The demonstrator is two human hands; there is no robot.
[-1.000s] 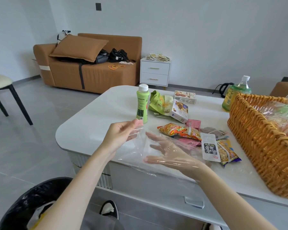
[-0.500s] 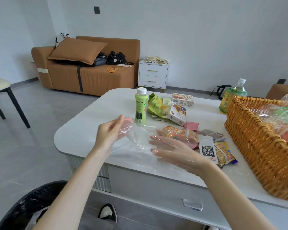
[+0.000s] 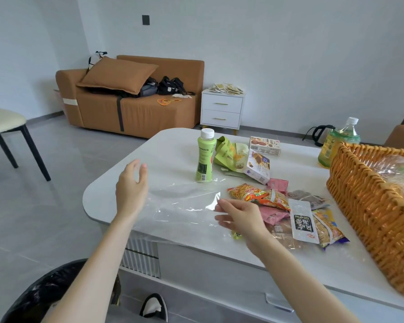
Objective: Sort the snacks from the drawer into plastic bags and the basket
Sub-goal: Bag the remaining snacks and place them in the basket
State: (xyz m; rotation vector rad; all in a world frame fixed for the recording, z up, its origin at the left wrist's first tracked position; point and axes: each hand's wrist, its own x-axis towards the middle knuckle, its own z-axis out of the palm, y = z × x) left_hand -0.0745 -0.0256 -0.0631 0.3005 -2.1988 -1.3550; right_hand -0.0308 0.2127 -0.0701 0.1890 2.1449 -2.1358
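On the near corner of the white table a clear plastic bag lies flat and empty, its near side reaching the table's front edge. The loose snacks sit just to its right. There is an orange noodle-snack packet, pink packets and a white sachet with a black label. Beyond them stands the wicker basket, which already has wrapped goods in it.

The film looks limp and slippery, so the likeliest trouble is the bag sliding off the edge towards the black-lined bin below, since nothing pins it down. Its mouth may also cling shut (thin film tends to), so a snack pushed at it one-handed would only shove the whole bag along. A green bottle stands upright just past the bag's far edge, and a careless sweep of the forearm could knock it over.

The hands are well apart, one at each end of the bag. The left hand is raised over the left end with its fingers loose and spread, holding nothing. Whether it brushes the film I cannot tell. The right hand has its fingers lightly curled at the bag's right edge, the fingertips against a shiny fold. It may be pinching the film there, but the plastic is too transparent to be sure.
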